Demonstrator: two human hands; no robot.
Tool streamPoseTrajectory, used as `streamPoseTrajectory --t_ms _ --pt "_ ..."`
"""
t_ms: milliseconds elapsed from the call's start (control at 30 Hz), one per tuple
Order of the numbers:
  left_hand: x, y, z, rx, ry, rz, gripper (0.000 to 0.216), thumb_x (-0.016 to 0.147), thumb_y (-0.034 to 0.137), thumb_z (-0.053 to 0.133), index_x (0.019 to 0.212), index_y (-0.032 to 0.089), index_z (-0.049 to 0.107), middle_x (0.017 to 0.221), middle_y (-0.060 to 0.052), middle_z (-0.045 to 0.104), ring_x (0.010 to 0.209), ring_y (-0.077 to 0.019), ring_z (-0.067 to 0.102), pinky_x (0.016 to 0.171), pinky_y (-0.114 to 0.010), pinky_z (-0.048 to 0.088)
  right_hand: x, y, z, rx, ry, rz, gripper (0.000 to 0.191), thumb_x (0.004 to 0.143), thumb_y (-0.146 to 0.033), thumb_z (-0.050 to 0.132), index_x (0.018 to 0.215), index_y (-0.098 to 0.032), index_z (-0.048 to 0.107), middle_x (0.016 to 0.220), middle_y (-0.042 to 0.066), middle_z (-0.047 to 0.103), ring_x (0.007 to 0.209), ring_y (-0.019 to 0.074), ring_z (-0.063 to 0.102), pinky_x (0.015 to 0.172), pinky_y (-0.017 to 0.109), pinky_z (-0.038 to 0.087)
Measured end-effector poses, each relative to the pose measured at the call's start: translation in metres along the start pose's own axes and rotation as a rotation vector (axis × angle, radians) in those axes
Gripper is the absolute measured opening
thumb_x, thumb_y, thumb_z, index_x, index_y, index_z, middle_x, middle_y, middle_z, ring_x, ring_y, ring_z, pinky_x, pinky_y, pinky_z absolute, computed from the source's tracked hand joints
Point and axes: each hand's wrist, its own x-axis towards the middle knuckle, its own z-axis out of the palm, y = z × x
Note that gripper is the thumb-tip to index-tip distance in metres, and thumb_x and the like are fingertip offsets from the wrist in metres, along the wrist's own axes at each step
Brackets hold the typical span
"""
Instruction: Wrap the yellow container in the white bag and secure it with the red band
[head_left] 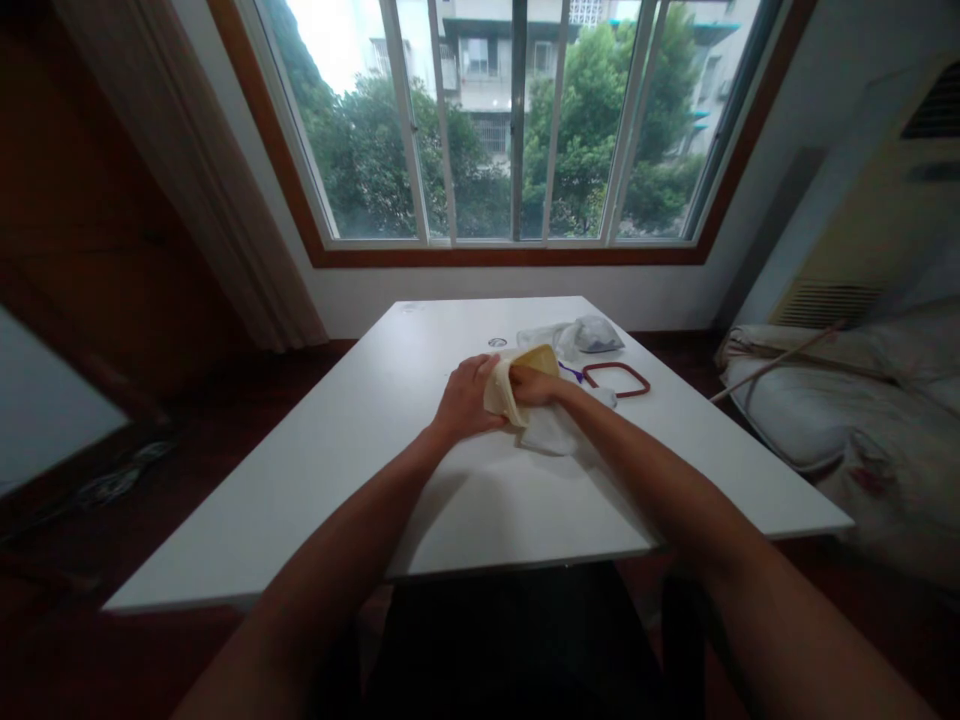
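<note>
A cream-yellow plastic container [541,357] lies tipped on its side, its mouth turned toward me. My left hand [465,397] is closed around its outer left side. My right hand [534,388] reaches into the opening, with its fingers hidden inside, so what they touch does not show. Beneath and in front of the container lies a whitish, see-through piece [551,437], perhaps plastic film. Just right of my hands are a small purple item [574,374] and a reddish-brown rounded square ring [643,386].
A clear plastic bag [596,333] rests at the back right of the white table [315,480]. A small dark-rimmed round item [497,342] lies behind my hands. Large pale sacks [795,400] and a stick [780,360] are beside the table's right edge.
</note>
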Motion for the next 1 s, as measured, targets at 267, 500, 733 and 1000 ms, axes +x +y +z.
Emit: streamPoseTrajectory --t_ms 267,500,733,1000 --pt "0.004 -0.012 0.007 -0.046 0.135 -0.291 0.118 0.052 0.057 0.087 0.147 0.022 0.027 0.139 -0.016 0.046 0.129 -0.0367 0.046 0.108 -0.053 0.042 -0.057 0.024 -0.069 -0.013 0.774 0.142 0.027 0.088 -0.031 0.051 0.098 -0.017 0.072 0.095 0.008 0.074 0.083 0.0193 0.067 0.079 0.034 0.054" --pt "0.003 -0.024 0.012 -0.100 0.232 -0.559 0.108 0.052 0.052 0.088 0.141 0.020 0.034 0.127 -0.013 0.049 0.121 -0.0344 0.050 0.102 -0.051 0.046 -0.070 0.066 -0.065 -0.085 0.547 0.346 0.017 0.076 -0.028 0.059 0.075 -0.015 0.070 0.069 0.005 0.070 0.062 0.0175 0.060 0.064 0.030 0.048" --pt "-0.001 -0.024 0.013 -0.083 0.242 -0.459 0.115 0.053 0.056 0.087 0.147 0.021 0.030 0.129 -0.014 0.049 0.120 -0.0343 0.052 0.101 -0.052 0.046 -0.051 0.025 -0.040 0.053 0.593 0.148 0.023 0.080 -0.037 0.058 0.075 -0.017 0.066 0.071 0.003 0.068 0.064 0.0166 0.060 0.062 0.028 0.050" --pt "0.003 -0.010 0.002 -0.042 0.068 -0.109 0.121 0.059 0.061 0.083 0.154 0.017 0.021 0.147 -0.020 0.043 0.135 -0.0388 0.043 0.112 -0.054 0.037 -0.051 0.004 -0.038 -0.160 0.668 -0.162 0.052 0.082 -0.043 0.065 0.127 -0.019 0.060 0.130 0.013 0.063 0.124 0.0310 0.054 0.111 0.047 0.039"
